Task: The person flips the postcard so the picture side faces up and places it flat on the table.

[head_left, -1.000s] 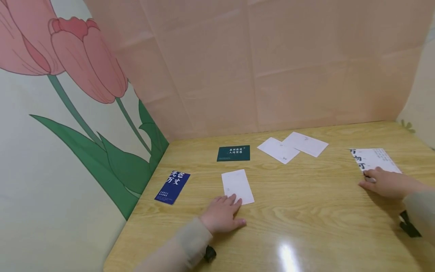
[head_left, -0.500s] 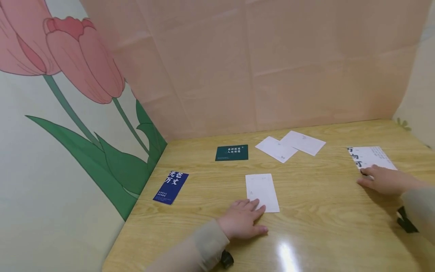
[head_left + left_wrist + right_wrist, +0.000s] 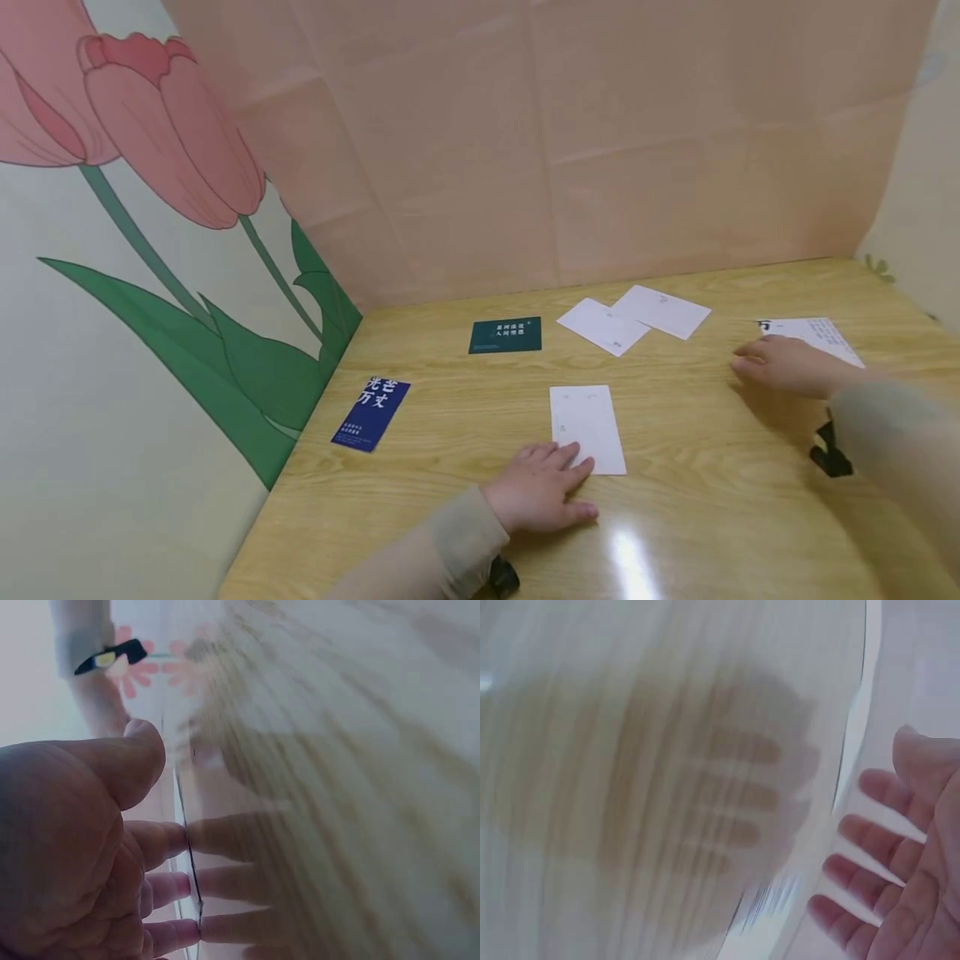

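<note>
In the head view my left hand (image 3: 536, 487) rests its spread fingertips on the lower left part of a plain white card (image 3: 588, 425), which lies flat on the table. The left wrist view shows those fingertips at the thin card edge (image 3: 190, 859). My right hand (image 3: 787, 364) hovers over the table at the right, in front of a white card (image 3: 817, 335) with black characters, and hides part of it. Loosely bent fingers with nothing between them show on the right hand (image 3: 900, 862) in the right wrist view.
A blue card (image 3: 371, 415) with white characters lies at the left and a dark green card (image 3: 505, 335) farther back. Two white cards (image 3: 603, 327) overlap near the back. A pink cloth (image 3: 435, 158) hangs behind the wooden table (image 3: 442, 533); a tulip-printed wall (image 3: 90, 375) stands left.
My left hand has slid the plain white card to the right, then nearly stopped. My right hand has come off the printed card and moved left. The head view has shifted slightly.
</note>
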Action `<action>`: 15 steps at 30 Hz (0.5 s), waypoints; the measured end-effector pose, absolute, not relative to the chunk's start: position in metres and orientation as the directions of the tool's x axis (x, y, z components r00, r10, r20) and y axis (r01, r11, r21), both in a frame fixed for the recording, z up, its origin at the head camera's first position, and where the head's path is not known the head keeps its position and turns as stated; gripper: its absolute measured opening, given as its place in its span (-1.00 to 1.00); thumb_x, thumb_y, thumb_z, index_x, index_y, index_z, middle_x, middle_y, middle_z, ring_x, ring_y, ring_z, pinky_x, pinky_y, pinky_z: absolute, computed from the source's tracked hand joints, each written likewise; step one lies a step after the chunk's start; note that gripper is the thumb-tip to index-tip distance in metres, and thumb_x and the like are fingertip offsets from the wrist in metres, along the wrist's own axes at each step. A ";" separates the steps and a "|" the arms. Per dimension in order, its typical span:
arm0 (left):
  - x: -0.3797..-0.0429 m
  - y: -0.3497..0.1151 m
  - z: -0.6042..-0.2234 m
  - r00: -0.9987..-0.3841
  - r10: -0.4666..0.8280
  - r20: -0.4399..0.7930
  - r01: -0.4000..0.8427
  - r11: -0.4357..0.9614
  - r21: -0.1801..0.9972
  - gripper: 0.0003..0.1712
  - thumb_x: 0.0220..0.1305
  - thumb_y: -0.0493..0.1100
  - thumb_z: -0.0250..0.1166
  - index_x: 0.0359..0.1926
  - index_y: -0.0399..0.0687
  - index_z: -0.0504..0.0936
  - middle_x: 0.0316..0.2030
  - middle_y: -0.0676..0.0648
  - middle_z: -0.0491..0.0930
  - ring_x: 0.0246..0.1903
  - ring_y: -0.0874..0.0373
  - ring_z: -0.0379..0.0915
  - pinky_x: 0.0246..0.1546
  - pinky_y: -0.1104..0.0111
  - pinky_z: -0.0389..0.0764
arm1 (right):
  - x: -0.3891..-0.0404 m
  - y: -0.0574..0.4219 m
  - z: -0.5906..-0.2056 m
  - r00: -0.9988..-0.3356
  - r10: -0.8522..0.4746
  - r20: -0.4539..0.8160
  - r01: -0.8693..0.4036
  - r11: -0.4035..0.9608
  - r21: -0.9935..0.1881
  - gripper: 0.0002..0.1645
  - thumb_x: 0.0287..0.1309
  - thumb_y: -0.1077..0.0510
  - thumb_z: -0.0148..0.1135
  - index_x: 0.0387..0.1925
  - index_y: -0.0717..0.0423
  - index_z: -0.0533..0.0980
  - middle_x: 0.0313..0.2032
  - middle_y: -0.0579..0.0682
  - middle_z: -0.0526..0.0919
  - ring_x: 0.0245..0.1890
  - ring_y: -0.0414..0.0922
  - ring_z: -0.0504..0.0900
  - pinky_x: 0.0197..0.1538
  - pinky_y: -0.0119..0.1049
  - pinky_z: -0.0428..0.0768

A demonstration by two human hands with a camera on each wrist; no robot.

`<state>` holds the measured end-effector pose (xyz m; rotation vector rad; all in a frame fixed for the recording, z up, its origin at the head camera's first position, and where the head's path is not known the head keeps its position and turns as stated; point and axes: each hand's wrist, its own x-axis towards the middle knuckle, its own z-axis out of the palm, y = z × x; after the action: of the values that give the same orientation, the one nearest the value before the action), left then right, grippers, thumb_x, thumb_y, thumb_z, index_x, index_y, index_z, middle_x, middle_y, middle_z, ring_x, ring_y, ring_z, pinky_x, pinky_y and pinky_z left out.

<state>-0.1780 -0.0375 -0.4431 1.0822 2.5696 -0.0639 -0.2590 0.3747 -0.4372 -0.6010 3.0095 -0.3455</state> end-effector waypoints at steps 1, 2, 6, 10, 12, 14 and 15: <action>-0.178 -0.037 -0.443 -0.645 0.686 -0.335 0.701 0.707 0.099 -0.20 0.31 0.49 -0.25 0.48 0.36 0.01 0.49 0.13 -0.09 0.44 0.14 -0.12 0.40 0.19 -0.07 | -0.258 0.356 -0.434 -0.934 -0.356 -0.023 -0.334 0.896 -0.293 -0.46 0.41 0.01 0.01 0.11 0.43 0.45 0.05 0.48 0.47 0.08 0.47 0.37 0.06 0.31 0.33; -0.179 -0.037 -0.442 -0.646 0.687 -0.334 0.699 0.708 0.105 -0.20 0.31 0.48 -0.25 0.48 0.36 0.03 0.49 0.13 -0.08 0.44 0.14 -0.11 0.40 0.19 -0.06 | -0.258 0.340 -0.433 -0.928 -0.372 -0.023 -0.343 0.877 -0.337 -0.44 0.40 0.01 0.02 0.16 0.42 0.42 0.10 0.48 0.43 0.12 0.47 0.34 0.09 0.33 0.30; -0.180 -0.034 -0.439 -0.642 0.698 -0.317 0.700 0.703 0.131 -0.23 0.32 0.46 -0.21 0.47 0.35 0.09 0.47 0.15 -0.03 0.43 0.17 -0.10 0.39 0.17 -0.03 | -0.256 0.278 -0.431 -0.874 -0.484 -0.037 -0.433 0.812 -0.392 -0.45 0.37 0.05 0.07 0.25 0.31 0.38 0.21 0.39 0.39 0.21 0.41 0.29 0.20 0.31 0.21; -0.179 -0.023 -0.437 -0.615 0.728 -0.303 0.730 0.671 0.129 -0.21 0.32 0.46 -0.21 0.48 0.34 0.06 0.48 0.15 -0.05 0.44 0.20 -0.13 0.39 0.21 -0.03 | -0.255 0.229 -0.430 -0.828 -0.556 -0.077 -0.482 0.774 -0.410 -0.43 0.37 0.04 0.08 0.32 0.18 0.34 0.32 0.30 0.29 0.30 0.33 0.23 0.27 0.26 0.16; -0.177 -0.016 -0.439 -0.606 0.738 -0.295 0.746 0.657 0.110 -0.20 0.32 0.47 -0.22 0.49 0.33 0.02 0.48 0.15 -0.05 0.44 0.20 -0.14 0.39 0.22 -0.03 | -0.257 0.210 -0.430 -0.812 -0.573 -0.112 -0.482 0.766 -0.426 -0.42 0.38 0.03 0.07 0.35 0.11 0.32 0.36 0.23 0.25 0.34 0.28 0.19 0.29 0.25 0.13; -0.175 -0.011 -0.440 -0.609 0.739 -0.288 0.752 0.653 0.084 -0.18 0.31 0.48 -0.23 0.49 0.31 0.01 0.47 0.15 -0.04 0.43 0.19 -0.11 0.38 0.21 0.01 | -0.260 0.196 -0.434 -0.804 -0.574 -0.155 -0.468 0.773 -0.428 -0.42 0.39 -0.01 0.04 0.37 0.01 0.31 0.40 0.12 0.22 0.38 0.22 0.14 0.32 0.23 0.09; -0.174 -0.010 -0.441 -0.614 0.736 -0.286 0.752 0.655 0.074 -0.18 0.31 0.48 -0.23 0.49 0.30 0.03 0.47 0.16 -0.02 0.42 0.19 -0.09 0.36 0.19 0.04 | -0.261 0.191 -0.435 -0.800 -0.573 -0.176 -0.463 0.778 -0.425 -0.43 0.39 -0.03 0.04 0.37 -0.02 0.31 0.40 0.08 0.23 0.39 0.21 0.13 0.32 0.23 0.08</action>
<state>-0.1742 -0.0096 -0.4406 1.1926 2.5841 -0.0771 -0.2608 0.1909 -0.4351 -0.8000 2.6753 -0.5279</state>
